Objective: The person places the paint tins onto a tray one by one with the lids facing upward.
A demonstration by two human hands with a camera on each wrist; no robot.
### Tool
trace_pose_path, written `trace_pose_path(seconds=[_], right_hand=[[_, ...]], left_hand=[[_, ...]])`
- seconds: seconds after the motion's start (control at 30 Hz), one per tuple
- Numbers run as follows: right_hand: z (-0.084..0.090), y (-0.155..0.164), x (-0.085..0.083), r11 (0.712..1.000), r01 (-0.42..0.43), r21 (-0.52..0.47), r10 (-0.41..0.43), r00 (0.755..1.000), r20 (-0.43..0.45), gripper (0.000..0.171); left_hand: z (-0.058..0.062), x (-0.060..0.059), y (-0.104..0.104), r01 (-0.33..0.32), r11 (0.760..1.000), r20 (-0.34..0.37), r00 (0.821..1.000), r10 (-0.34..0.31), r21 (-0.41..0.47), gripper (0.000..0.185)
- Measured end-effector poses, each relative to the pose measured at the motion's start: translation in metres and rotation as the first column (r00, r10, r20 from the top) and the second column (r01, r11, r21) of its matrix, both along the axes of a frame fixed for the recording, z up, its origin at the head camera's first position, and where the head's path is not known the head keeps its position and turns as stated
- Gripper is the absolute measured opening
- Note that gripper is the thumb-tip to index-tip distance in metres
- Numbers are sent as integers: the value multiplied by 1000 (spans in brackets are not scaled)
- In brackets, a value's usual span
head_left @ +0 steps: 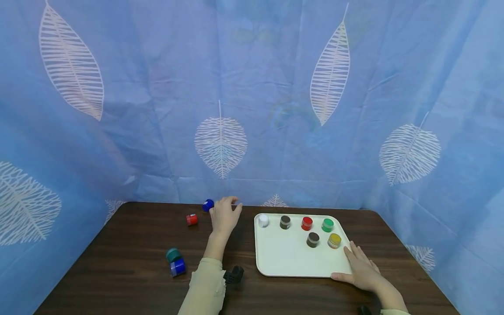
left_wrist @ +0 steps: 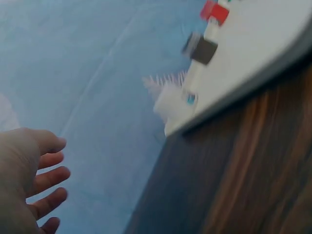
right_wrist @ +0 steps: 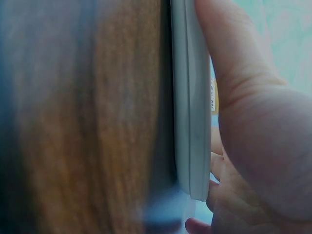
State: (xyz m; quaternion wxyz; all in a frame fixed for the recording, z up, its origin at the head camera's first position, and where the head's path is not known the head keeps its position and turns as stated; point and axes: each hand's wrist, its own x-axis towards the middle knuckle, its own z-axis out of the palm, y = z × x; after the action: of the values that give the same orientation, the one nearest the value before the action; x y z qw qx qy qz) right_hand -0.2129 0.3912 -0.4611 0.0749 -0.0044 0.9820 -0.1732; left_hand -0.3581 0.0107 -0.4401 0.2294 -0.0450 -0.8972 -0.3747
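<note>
- Left hand reaches toward the back of the table, fingers loosely spread and holding nothing; the left wrist view shows the same relaxed, empty fingers.
- Just beside its fingertips at the far edge lies a blue jar, and slightly nearer sits a red jar; neither is touched.
- Picking up the blue jar well would probably mean closing thumb and fingers round its sides, as it appears to lie tipped and could roll toward the curtain.
- Nearer the person, a teal jar and a second blue jar lie touching each other, left of the beige sleeve.
- A small black object sits by the left wrist; what it is cannot be told.
- To the right, the white tray carries six small jars along its far side: white, brown, red and green in a row, with brown and yellow just behind them.
- Right hand grips the tray's near right corner, thumb along the near rim and fingers curled over the right edge; the right wrist view shows the rim pressed against the palm.
- Steady hold here should keep the tray from sliding.
- Dark wood-grain table bears everything, enclosed by blue curtains printed with pale leaves.
</note>
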Motion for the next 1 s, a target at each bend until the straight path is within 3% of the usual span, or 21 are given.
trace_pose_path(seconds=[0.2,0.43,0.57,0.73,1.0], right_hand=[[-5,4,2,1000,6,3,-6,1000,-19,106],[-9,-2,-1,1000,-12,-7,12,999,-36,105],[-11,-5,-2,1000,-17,2,17,999,-42,105],[-12,-3,1,1000,-6,-11,5,999,-42,106],[-9,1,3,1000,13,17,-12,998,-54,107]], left_hand=[[-13,-13,-14,-92,995,-42,995,94,30,28],[-30,-29,-32,-230,972,-61,971,233,46,28],[-32,-39,-42,-287,958,11,958,286,14,32],[-30,-53,-51,-326,941,86,939,334,-93,36],[-14,-70,-57,-281,939,252,911,326,-200,33]])
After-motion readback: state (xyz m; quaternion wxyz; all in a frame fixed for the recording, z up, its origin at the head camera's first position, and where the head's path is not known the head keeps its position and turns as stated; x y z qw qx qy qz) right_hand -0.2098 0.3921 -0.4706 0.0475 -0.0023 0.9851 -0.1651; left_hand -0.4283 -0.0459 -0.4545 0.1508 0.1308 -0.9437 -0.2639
